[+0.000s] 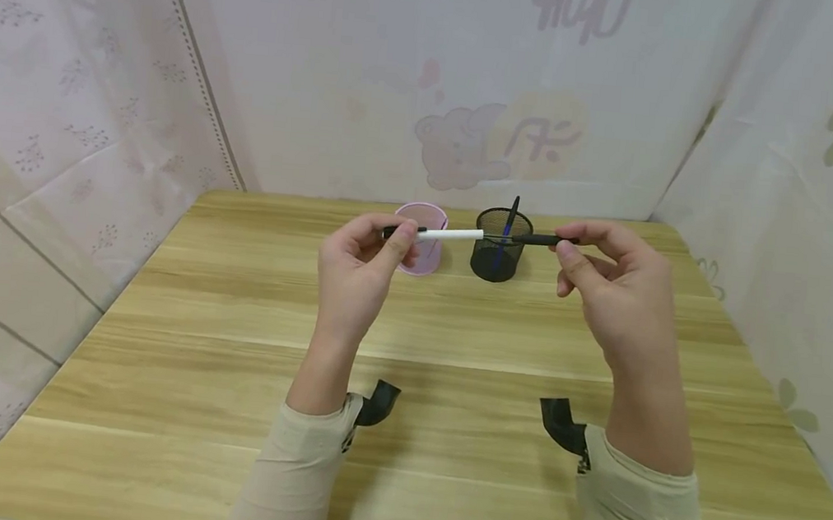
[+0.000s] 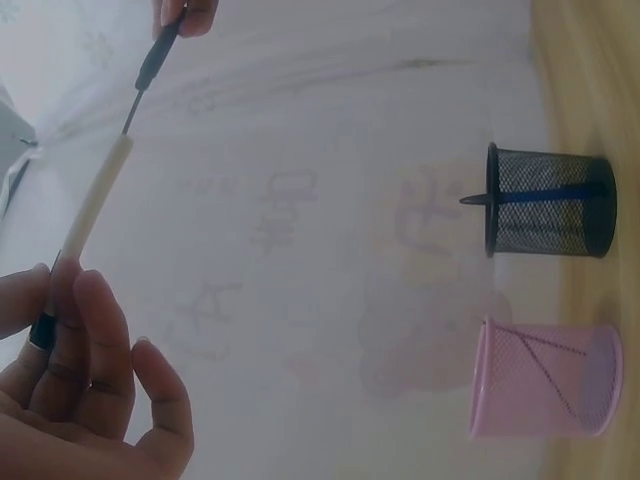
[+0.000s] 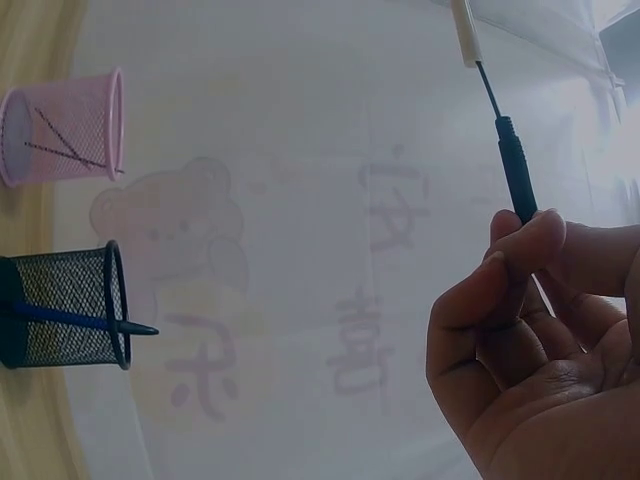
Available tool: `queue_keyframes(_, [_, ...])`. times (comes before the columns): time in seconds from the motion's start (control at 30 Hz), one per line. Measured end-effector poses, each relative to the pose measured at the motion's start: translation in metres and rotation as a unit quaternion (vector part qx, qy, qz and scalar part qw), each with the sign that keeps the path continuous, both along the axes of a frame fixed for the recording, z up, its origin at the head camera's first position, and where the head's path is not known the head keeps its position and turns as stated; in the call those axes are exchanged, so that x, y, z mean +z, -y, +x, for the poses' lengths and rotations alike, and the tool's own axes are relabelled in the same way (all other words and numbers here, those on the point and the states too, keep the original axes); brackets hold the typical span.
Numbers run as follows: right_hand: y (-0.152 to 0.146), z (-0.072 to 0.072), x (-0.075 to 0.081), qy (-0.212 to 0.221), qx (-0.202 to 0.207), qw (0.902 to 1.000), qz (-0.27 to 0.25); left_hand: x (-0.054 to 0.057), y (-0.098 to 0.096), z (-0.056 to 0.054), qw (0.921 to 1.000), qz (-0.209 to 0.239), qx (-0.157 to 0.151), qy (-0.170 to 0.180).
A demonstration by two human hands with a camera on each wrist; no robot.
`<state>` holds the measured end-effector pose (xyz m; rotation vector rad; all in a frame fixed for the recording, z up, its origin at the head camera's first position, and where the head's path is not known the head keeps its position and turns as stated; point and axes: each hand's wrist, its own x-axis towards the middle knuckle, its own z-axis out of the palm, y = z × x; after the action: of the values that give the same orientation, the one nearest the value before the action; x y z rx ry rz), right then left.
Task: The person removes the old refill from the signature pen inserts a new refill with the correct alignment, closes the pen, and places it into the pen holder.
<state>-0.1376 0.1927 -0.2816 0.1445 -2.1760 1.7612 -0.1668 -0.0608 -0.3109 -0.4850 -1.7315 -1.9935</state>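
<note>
My left hand (image 1: 357, 275) pinches the black clip end of a white pen barrel (image 1: 456, 234) between thumb and fingers. My right hand (image 1: 624, 299) pinches the black grip section (image 1: 533, 239) of a pen. Between the two parts runs a thin dark refill (image 3: 488, 90), one end at the barrel's open mouth and the other at the grip section. Both parts are held in the air, roughly in line. How far the refill reaches inside the barrel is hidden.
Behind the hands, a pink mesh pen cup (image 1: 419, 265) and a black mesh pen cup (image 1: 494, 268) stand on the wooden table (image 1: 461, 429). A blue and black pen (image 1: 514, 209) leans in the black cup; thin dark sticks (image 2: 545, 365) show at the pink one. Printed cloth (image 1: 328, 79) hangs around the table.
</note>
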Motion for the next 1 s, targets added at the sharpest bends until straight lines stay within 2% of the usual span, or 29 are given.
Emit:
queue_keyframes(0.23, [0.0013, -0.0013, 0.0002, -0.002, -0.005, 0.9999, 0.010, 0.0004, 0.0018, 0.0002, 0.9999, 0.007, 0.005, -0.013])
queue_keyframes(0.47, [0.0009, -0.0030, -0.0024, -0.011, 0.002, 0.9992, -0.037, 0.0002, 0.0053, 0.0003, 0.9991, 0.022, 0.006, -0.037])
queue_keyframes(0.7, [0.0003, -0.0057, -0.0041, -0.012, 0.001, 0.9956, -0.093, 0.0010, 0.0071, 0.0001, 0.9984, 0.043, 0.008, -0.035])
queue_keyframes(1.0, [0.0008, -0.0062, -0.0042, -0.014, 0.007, 0.9932, -0.116, 0.0009, 0.0086, -0.0005, 0.9976, 0.060, 0.014, -0.031])
